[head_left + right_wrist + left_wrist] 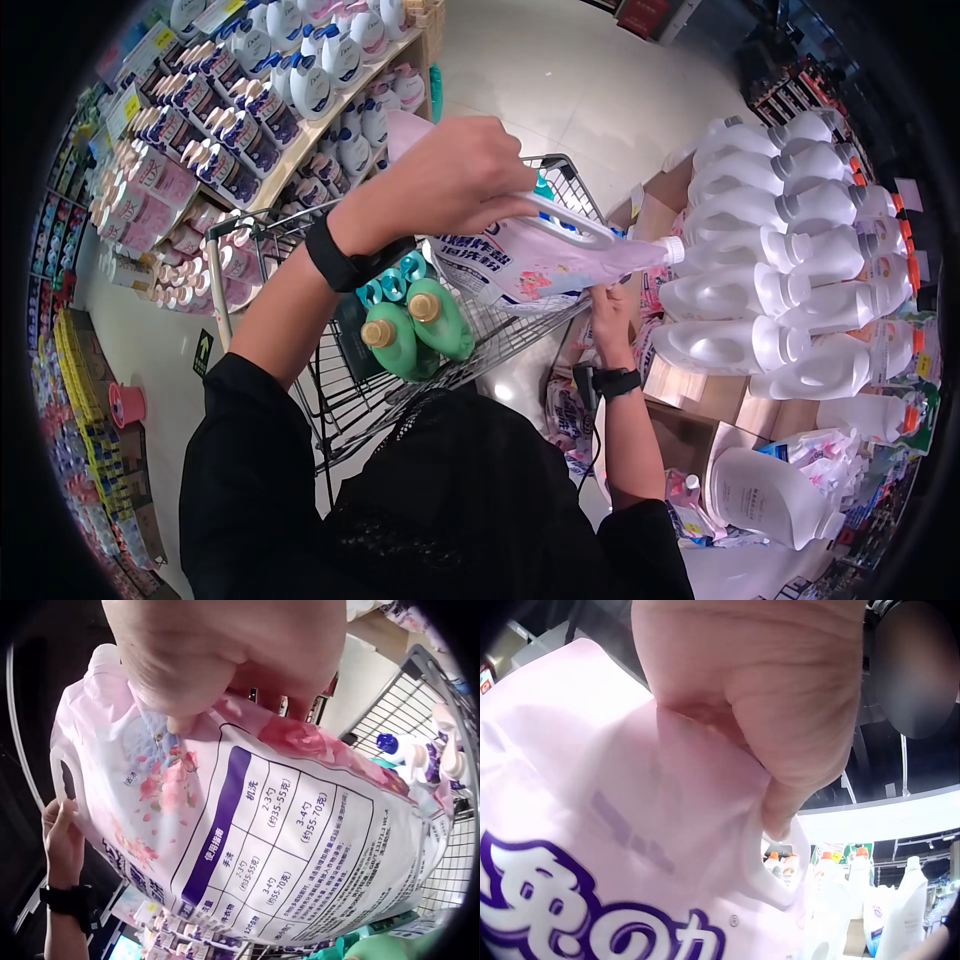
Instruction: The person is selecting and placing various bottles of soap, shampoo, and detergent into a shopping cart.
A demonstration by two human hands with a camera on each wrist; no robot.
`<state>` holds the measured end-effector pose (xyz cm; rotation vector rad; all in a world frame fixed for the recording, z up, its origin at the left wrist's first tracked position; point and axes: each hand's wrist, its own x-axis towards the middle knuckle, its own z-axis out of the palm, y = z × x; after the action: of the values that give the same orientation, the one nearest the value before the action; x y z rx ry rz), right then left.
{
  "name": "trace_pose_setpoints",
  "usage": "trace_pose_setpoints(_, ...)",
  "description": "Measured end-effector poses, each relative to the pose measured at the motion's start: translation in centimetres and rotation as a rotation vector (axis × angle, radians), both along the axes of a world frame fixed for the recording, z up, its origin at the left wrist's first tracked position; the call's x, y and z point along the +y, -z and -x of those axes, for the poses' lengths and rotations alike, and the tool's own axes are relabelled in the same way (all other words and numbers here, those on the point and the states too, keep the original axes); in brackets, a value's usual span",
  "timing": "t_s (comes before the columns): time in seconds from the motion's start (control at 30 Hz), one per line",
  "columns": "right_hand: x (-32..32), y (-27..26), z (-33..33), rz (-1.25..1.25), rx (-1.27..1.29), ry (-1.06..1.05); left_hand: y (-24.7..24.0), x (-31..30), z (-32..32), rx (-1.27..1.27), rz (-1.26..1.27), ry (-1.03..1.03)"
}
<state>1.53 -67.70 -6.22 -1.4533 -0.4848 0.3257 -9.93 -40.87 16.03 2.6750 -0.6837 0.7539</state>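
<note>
A large pink pouch of laundry powder (530, 265), with a handle slot and a white screw cap, is held tilted over the shopping cart (480, 355). My left hand (465, 175) grips it by the handle; in the left wrist view the thumb reaches into the slot. Lower down near the cap, my right hand (610, 322) pinches the pouch's edge, its thumb flat on the printed face in the right wrist view. Inside the cart stand two green bottles (440, 318) with tan caps, beside teal-handled items (395, 282).
White jugs (740, 290) lie in rows on a display at the right, with pink packs below. Shelves of pump bottles (245, 130) line the left. A pink bucket (127, 403) sits on the floor. Pale tiled floor (530, 80) stretches ahead of the cart.
</note>
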Motion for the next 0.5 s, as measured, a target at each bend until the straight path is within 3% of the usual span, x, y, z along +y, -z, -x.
trace_pose_setpoints(0.07,-0.9,1.6,-0.6,0.203,-0.047,-0.024,1.4,0.3,-1.3,0.024,0.013,0.015)
trace_pose_setpoints(0.23,-3.5,3.8,-0.9,0.198,0.108,-0.024,5.2,0.3,-2.7,0.141,0.091,0.031)
trace_pose_setpoints(0.3,-5.2,5.9,-1.6,0.344,0.112,-0.073,6.7,-0.3,-2.1,0.232,0.109,0.005)
trace_pose_setpoints(0.37,-5.1,5.5,-1.1,0.324,0.090,-0.083,8.1,-0.8,-1.9,0.265,0.167,-0.016)
trace_pose_setpoints(0.5,-7.5,9.4,-1.0,0.549,-0.143,-0.087,10.3,-2.7,-2.3,0.374,0.182,0.054)
